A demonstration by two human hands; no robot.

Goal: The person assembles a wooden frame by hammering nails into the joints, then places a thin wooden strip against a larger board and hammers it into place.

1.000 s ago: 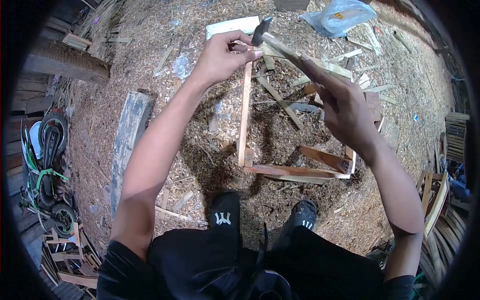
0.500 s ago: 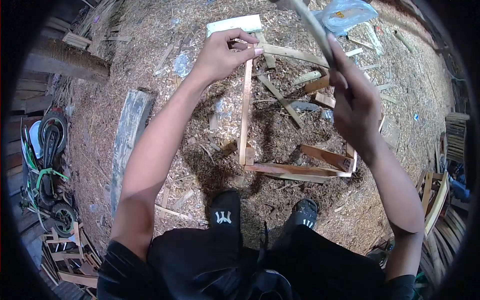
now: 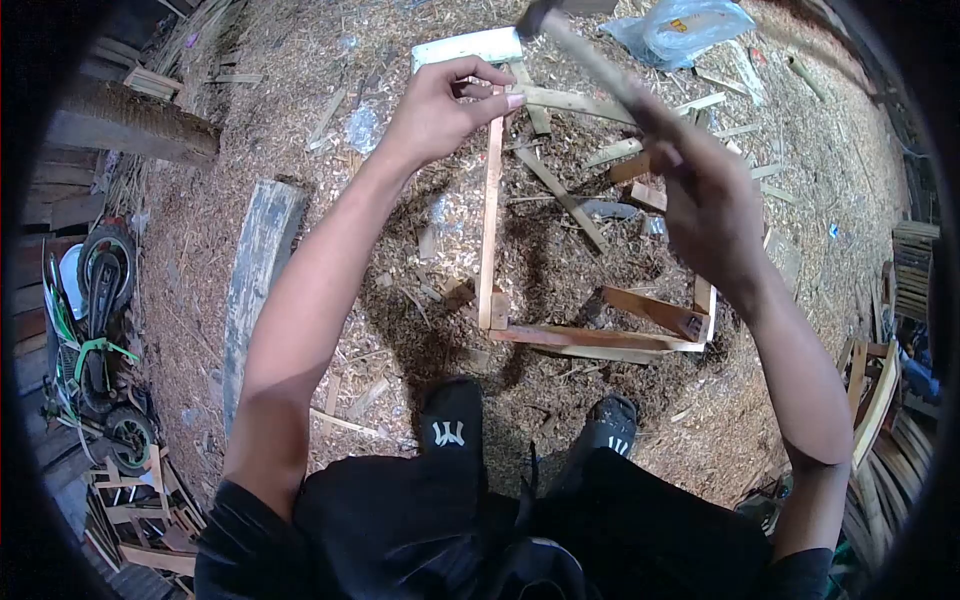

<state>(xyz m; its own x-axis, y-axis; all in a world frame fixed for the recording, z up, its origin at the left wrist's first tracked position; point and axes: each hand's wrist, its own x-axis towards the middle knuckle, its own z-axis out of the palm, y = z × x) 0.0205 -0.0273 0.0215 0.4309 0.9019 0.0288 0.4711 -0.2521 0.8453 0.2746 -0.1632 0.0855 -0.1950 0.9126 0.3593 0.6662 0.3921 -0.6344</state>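
My right hand (image 3: 710,200) is wrapped around the wooden handle of a hammer (image 3: 595,68), raised above the far side of a wooden frame (image 3: 490,220). The hammer's dark head is near the top edge of the view. At the frame's far left corner, my left hand (image 3: 445,110) has its thumb and forefinger pinched close together. Whatever sits between those fingertips is too small to make out. The frame is made of narrow wooden strips and stands on the ground in front of my feet. A short board (image 3: 650,312) slants inside its near right corner.
Sawdust and wood scraps (image 3: 562,200) cover the ground. A white block (image 3: 467,47) and a clear plastic bag (image 3: 690,35) lie beyond the frame. On the left are a weathered plank (image 3: 262,260), a thick beam (image 3: 140,120) and a small green motorbike (image 3: 90,345). Wooden pieces (image 3: 875,405) stand at right.
The hammer has swung down and left, its head now showing near the top. My right hand has shifted slightly with it. My left hand and the frame stay nearly in place.
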